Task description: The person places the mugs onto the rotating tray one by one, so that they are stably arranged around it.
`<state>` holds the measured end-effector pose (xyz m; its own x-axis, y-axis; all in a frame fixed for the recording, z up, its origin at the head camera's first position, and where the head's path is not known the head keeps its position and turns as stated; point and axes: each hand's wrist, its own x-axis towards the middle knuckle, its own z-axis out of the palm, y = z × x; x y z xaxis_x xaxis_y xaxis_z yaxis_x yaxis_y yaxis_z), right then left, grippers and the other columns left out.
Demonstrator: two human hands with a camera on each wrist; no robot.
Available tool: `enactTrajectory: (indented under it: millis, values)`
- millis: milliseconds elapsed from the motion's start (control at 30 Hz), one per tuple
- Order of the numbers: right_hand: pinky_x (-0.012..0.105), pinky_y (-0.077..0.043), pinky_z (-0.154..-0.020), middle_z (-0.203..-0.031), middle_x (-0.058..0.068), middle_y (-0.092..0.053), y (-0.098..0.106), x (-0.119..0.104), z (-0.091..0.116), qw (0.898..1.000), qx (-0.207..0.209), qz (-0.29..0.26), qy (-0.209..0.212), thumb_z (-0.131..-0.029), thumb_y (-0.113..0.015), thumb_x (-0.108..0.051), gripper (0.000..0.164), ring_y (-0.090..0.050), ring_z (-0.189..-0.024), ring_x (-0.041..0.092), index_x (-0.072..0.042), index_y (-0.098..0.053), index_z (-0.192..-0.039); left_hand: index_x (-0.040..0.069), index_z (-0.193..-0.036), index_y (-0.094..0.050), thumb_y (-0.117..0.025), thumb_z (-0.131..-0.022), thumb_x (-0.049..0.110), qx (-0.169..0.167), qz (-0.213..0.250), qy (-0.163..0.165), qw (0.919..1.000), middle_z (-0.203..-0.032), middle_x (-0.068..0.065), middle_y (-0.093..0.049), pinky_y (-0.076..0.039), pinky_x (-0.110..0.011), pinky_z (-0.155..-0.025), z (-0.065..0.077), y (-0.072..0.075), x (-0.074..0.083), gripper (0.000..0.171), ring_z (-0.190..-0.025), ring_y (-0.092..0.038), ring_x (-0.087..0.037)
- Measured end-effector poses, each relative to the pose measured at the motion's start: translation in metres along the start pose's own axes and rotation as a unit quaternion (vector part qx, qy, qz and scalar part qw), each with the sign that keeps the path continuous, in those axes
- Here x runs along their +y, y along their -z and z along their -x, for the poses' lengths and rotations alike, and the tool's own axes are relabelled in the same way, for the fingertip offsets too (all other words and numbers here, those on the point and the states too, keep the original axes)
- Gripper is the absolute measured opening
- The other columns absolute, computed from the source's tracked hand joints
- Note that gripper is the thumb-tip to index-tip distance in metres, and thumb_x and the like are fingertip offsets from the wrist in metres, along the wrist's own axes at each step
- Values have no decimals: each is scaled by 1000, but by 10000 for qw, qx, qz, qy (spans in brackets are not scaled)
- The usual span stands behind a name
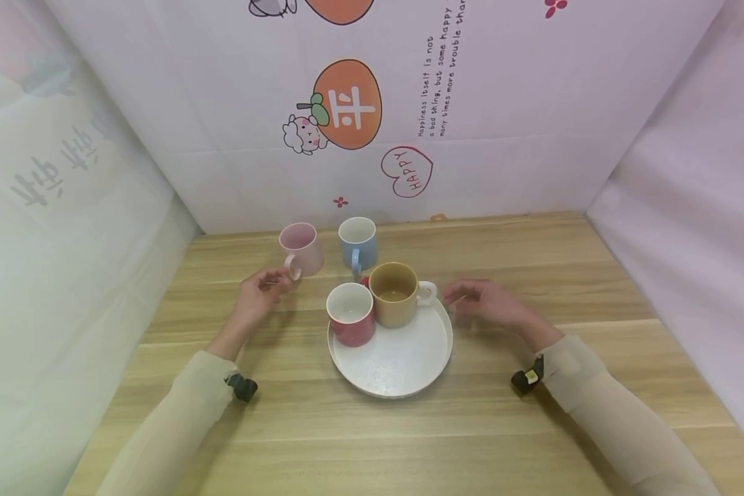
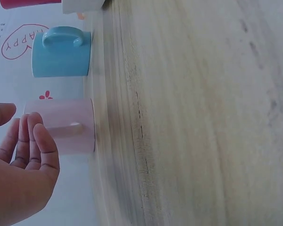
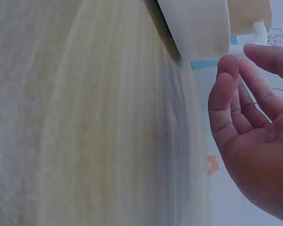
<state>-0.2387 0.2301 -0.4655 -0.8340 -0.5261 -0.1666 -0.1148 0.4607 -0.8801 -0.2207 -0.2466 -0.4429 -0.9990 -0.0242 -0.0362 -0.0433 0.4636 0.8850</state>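
Note:
My left hand (image 1: 262, 293) reaches to the pink mug (image 1: 304, 251), its loosely bent fingers right by the handle. In the left wrist view the fingertips overlap the pink mug (image 2: 68, 113), with a gap between thumb and fingers. At the other side my right hand (image 1: 490, 303) hovers beside the round white tray (image 1: 403, 365), fingers half bent near the white handle of a tan mug (image 1: 395, 303). Nothing shows between those fingers (image 3: 224, 92) in the right wrist view. A red mug (image 1: 352, 327) stands against the tan one on the tray.
Behind the tray, a light blue mug (image 1: 358, 244) stands on the wooden table (image 1: 322, 441), handle toward the front. A printed white cloth (image 1: 502, 158) rises along the table's back edge, with more cloth at both sides.

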Motion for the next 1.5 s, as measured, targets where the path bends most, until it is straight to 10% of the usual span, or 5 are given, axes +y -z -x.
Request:
enactTrajectory:
  millis: [567, 1500]
  values:
    - [42, -61, -67, -126, 15, -66, -7, -5, 1, 9998, -89, -102, -160, -94, -69, -21, 35, -69, -90, 25, -15, -64, -128, 6, -133, -60, -61, -99, 23, 363, 255, 407, 9982, -125, -16, -63, -57, -35, -92, -16, 1, -5, 38, -93, -63, -4]
    - [40, -61, -69, -126, 20, -64, -6, 2, 9, 9996, -157, -239, -83, -91, -71, -16, 50, -68, -90, 28, -11, -52, -137, 5, -133, -58, -65, -96, 18, 443, 437, 686, 9957, -128, -14, -60, -56, -20, -83, -28, -6, -6, 40, -93, -59, -9]
